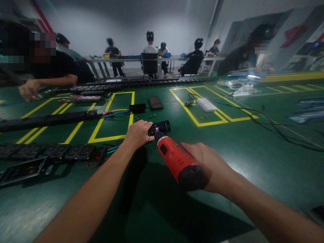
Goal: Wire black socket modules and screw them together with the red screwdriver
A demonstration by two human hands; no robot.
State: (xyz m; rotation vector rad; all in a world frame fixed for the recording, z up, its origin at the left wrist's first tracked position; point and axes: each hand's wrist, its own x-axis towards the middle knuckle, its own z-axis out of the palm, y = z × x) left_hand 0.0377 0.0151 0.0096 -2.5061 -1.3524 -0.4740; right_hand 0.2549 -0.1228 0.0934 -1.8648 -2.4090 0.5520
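1. The drill (174,158), red with a black rear end, is the landmark here; its nose points forward and slightly left, over the green table (255,175).
2. The right hand (210,162) is closed around the drill from its right side; the grip itself is hidden beneath the drill's body.
3. The black part (165,127) is at the drill's nose, just ahead of it. Whether the tip touches it, I cannot tell.
4. The left hand (138,133), just left of the drill's nose, has its fingers curled closed on the left end of the black part.
5. A few small screws (151,116) lie ahead of the drill, slightly to its left.
6. Beyond those screws from the drill are a black box (137,108) with coloured wires and a brown box (155,103).
7. Ahead and right of the drill, a white box (206,104) lies across yellow tape (198,125).
8. Well left of the drill are a long black strip (48,152) and a framed panel (24,171).
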